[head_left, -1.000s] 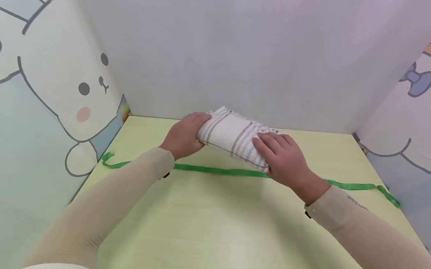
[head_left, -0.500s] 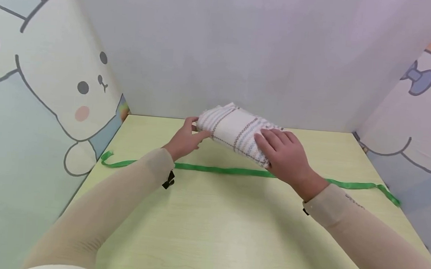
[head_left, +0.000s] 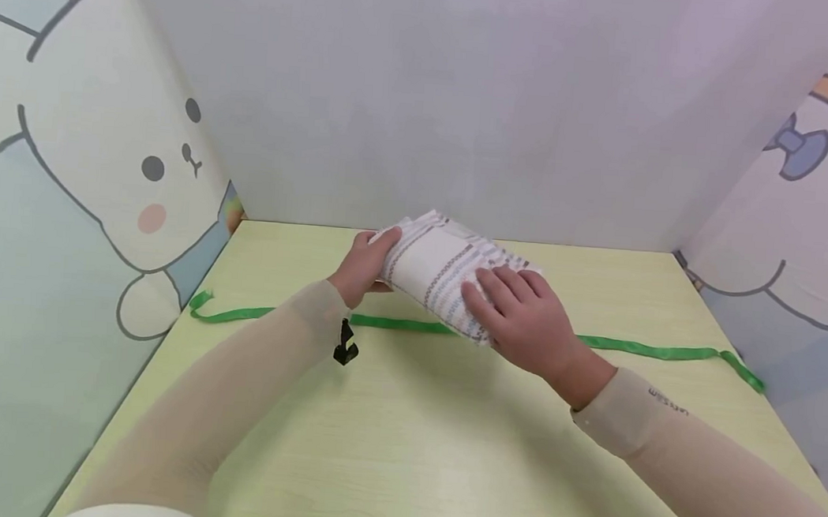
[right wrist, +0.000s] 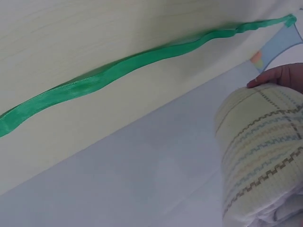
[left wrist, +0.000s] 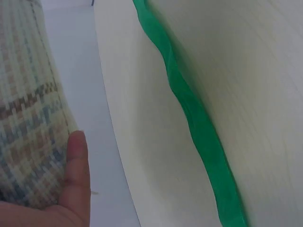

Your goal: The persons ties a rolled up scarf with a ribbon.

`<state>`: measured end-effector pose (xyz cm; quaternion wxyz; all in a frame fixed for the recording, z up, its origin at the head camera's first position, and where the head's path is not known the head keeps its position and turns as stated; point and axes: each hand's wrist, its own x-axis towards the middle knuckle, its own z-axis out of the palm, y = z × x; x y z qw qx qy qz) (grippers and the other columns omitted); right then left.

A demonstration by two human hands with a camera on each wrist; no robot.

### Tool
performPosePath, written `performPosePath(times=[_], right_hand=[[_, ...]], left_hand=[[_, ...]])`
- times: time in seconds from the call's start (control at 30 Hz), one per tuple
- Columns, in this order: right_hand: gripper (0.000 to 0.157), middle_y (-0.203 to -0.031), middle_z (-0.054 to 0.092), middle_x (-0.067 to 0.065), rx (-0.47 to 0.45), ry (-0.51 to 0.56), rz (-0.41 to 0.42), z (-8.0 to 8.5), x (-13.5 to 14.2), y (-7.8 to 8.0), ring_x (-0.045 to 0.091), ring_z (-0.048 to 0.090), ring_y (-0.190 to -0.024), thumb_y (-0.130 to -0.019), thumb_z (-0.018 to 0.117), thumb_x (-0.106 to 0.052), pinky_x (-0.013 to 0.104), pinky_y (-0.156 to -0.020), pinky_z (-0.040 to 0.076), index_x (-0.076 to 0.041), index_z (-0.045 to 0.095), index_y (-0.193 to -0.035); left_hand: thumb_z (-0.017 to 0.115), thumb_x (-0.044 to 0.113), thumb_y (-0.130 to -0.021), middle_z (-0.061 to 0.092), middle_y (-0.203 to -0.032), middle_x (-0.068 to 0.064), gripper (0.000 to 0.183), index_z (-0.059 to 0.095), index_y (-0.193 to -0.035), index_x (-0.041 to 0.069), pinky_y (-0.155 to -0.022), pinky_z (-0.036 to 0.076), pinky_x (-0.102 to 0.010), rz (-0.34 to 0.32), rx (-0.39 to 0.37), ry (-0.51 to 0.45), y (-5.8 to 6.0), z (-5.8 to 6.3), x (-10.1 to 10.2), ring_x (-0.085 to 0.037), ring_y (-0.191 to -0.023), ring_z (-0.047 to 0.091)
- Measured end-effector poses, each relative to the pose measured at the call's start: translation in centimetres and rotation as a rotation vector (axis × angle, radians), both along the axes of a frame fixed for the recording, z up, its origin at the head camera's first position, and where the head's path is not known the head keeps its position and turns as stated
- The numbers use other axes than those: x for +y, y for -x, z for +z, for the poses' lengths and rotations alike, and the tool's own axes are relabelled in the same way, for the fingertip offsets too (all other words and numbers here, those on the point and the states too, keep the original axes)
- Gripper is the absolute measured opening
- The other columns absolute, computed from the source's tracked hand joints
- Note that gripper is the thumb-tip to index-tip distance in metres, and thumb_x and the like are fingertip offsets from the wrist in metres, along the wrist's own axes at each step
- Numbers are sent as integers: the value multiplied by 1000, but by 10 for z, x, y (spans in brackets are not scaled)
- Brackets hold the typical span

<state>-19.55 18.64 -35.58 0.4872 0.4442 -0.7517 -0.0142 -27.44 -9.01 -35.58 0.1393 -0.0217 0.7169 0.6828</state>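
Our left hand (head_left: 366,265) and right hand (head_left: 529,322) grip opposite ends of a folded striped towel (head_left: 430,261), likely light, limp and safest pinched through every layer.

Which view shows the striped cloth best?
The head view: the striped cloth is wholly in frame there, though the left hand and right hand cover parts. The left wrist view crops it at the left edge; the right wrist view, at the right.

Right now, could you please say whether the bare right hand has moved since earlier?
Yes, the right hand has moved left and slightly down in the head view, against the long green ribbon.
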Motion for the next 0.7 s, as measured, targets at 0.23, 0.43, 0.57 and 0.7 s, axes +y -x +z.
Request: performPosePath(times=[0.23, 0.43, 0.57, 0.7], right_hand=[[22, -114, 70, 20, 16, -40, -36, -3, -10, -12, 41, 67, -94, -101, 56, -10, 52, -70, 56, -6, 65, -121], [27, -119, 68, 18, -31, -130, -81, -4, -14, -22, 39, 66, -99, -102, 54, -16, 50, -74, 56, -10, 63, -126], [31, -122, 69, 17, -67, -144, -99, -5, -15, -27, 38, 66, -101, -100, 57, -22, 50, -76, 56, -10, 63, -128], [39, -122, 69, 16, -72, -112, -82, -5, -18, -29, 37, 67, -101, -95, 62, -31, 49, -76, 57, -7, 62, -126]], left_hand=[[58, 66, -95, 54, -128, -14, 77, 35, -153, 20, -72, 60, -41, 84, -27, -2, 5, -7, 7, -29, -95, 65], [67, 48, -96, 55, -132, -12, 65, 43, -149, 19, -65, 59, -37, 101, -30, -52, 12, -10, 10, -26, -91, 64], [69, 36, -96, 54, -138, -10, 62, 45, -151, 19, -66, 59, -36, 100, -22, -77, 16, -13, 10, -25, -93, 64], [70, 31, -96, 53, -142, -10, 60, 47, -150, 16, -75, 60, -37, 87, -8, -108, 19, -11, 8, -26, -102, 64]])
